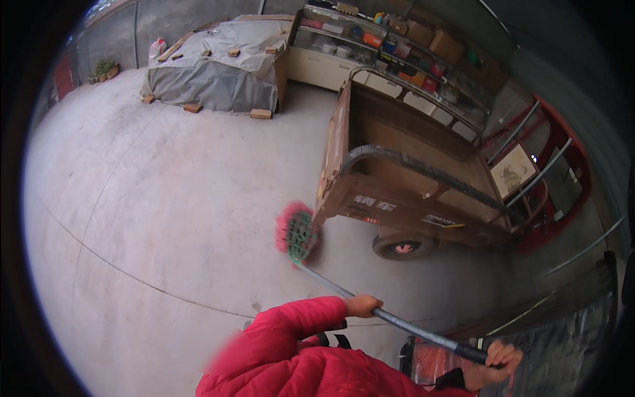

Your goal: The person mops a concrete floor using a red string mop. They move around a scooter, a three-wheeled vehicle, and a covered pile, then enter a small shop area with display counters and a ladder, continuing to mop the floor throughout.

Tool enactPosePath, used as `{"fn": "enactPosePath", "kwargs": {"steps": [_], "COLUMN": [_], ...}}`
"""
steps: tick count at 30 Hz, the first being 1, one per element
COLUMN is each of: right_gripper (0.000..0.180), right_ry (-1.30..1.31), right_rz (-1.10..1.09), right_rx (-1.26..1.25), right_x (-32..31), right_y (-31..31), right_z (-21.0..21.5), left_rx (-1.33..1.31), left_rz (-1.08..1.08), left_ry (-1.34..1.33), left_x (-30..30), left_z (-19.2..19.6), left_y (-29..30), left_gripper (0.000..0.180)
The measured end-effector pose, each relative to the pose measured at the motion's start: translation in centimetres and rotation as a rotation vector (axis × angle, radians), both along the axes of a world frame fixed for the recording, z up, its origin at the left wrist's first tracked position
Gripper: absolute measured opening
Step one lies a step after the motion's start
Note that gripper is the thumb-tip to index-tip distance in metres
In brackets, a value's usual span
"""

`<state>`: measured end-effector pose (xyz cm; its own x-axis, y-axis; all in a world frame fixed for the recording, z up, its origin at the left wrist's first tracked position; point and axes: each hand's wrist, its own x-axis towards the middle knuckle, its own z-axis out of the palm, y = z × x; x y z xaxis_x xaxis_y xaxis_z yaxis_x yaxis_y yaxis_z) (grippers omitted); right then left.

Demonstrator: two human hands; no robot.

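Observation:
I hold a long-handled mop (297, 233) with a pink fluffy head on a green lattice frame. Its head rests on the concrete floor just left of the cargo tricycle's rear corner and looks a little blurred. My left hand (362, 306) is wrapped round the middle of the grey handle (417, 331). At the dark grip end, my right hand (501, 366) is closed, lower and to the right. The handle slants from the far left down to the near right. Both arms wear red padded sleeves.
The brown cargo tricycle (417, 188) with metal rails and a red cab (562, 218) stands at the right. A grey sheet (211, 73) weighted with bricks covers a pile at the back. Behind are loaded shelves (357, 40). Potted plants (104, 69) stand far left.

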<state>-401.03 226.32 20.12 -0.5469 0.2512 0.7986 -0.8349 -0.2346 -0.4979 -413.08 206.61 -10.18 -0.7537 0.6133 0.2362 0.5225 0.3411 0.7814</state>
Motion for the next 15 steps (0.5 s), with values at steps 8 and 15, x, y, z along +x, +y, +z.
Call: {"fn": "enactPosePath", "kwargs": {"steps": [8, 15], "right_gripper": [0.015, 0.01], "right_ry": [0.057, 0.095], "right_rz": [-0.312, -0.133], "right_rx": [0.443, 0.312], "right_x": [-4.4, -11.8], "right_y": [1.6, 0.2], "right_z": [-2.9, -3.9], "left_rx": [-0.067, -0.078], "left_rz": [-0.091, 0.137], "left_ry": [0.033, -0.092], "left_x": [-8.8, -11.6], "left_z": [-3.6, -5.1], "left_y": [6.7, 2.0], "left_gripper": [0.013, 0.014]}}
